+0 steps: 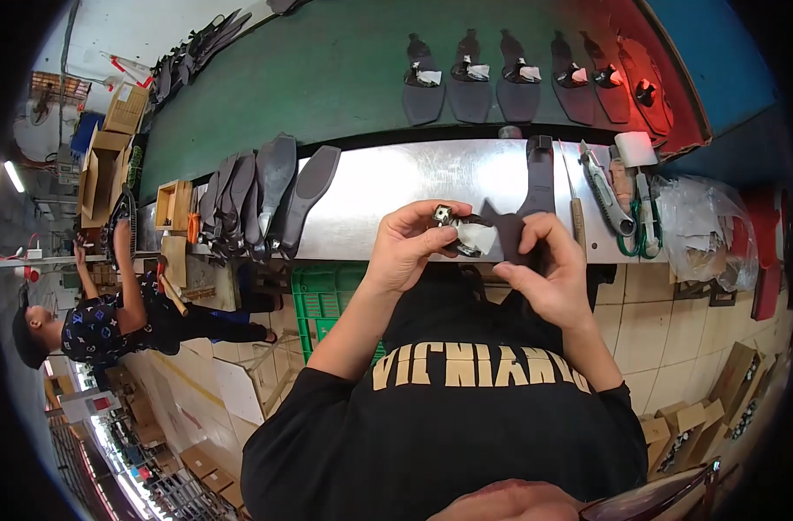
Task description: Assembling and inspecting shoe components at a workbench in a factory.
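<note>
Above the near edge of the metal table, both hands hold a dark sandal piece (511,233) with a pointed end. My left hand (405,250) is closed on its shiny strap, thumb pressed beside a pale metallic ornament (444,213); a white paper-like scrap (476,237) sits against the strap. My right hand (548,271) pinches the flat dark part, fingers curled round its edge. Just beyond, one dark sole (540,178) lies on the metal. To the left, several dark soles (275,178) stand stacked at a slant.
A green belt (327,78) carries several sandals with straps. Right of my hands lie an awl (577,204), a utility knife (607,195), green-handled scissors (648,226) and a plastic bag (709,230). A green crate (318,300) stands below the table. Another person (110,317) works at left.
</note>
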The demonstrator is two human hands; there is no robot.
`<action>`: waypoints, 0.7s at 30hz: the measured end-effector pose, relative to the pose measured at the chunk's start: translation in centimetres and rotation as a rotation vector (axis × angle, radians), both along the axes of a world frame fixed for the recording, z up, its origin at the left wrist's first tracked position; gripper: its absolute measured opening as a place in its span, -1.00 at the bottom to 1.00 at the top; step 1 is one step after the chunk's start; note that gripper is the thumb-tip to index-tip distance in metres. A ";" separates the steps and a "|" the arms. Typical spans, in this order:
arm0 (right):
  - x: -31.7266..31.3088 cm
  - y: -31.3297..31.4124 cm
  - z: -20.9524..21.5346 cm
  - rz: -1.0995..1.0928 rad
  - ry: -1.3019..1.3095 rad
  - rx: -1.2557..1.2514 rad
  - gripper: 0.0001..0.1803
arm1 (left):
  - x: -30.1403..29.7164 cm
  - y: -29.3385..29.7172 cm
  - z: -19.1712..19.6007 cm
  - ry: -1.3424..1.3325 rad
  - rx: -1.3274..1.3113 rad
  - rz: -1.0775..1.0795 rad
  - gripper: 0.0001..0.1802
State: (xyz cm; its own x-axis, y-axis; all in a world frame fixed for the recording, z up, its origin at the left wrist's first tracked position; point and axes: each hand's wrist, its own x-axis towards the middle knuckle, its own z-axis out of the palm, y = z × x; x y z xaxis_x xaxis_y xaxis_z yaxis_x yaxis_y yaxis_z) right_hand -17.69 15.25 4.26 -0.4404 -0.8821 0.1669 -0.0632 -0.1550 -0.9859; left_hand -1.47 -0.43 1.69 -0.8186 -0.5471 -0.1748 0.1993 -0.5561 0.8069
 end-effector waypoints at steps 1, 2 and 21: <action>0.2 0.3 -0.5 -0.019 0.122 0.020 -0.69 | 0.0 0.0 0.1 0.001 -0.022 0.009 -0.68; 0.7 0.5 -0.7 -0.022 0.120 0.024 -0.69 | 0.0 0.1 0.2 0.001 -0.044 0.019 -0.67; 1.5 0.3 -0.8 -0.088 0.208 -0.031 -0.54 | 0.3 0.0 0.3 -0.027 -0.154 -0.016 -0.60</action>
State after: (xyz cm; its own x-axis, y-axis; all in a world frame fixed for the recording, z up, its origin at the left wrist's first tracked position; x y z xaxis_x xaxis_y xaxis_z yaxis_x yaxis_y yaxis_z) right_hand -16.21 15.57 3.41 -0.4690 -0.8348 0.2882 -0.2794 -0.1694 -0.9451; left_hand -1.17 -0.38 2.01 -0.8235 -0.5562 -0.1115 0.1688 -0.4280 0.8879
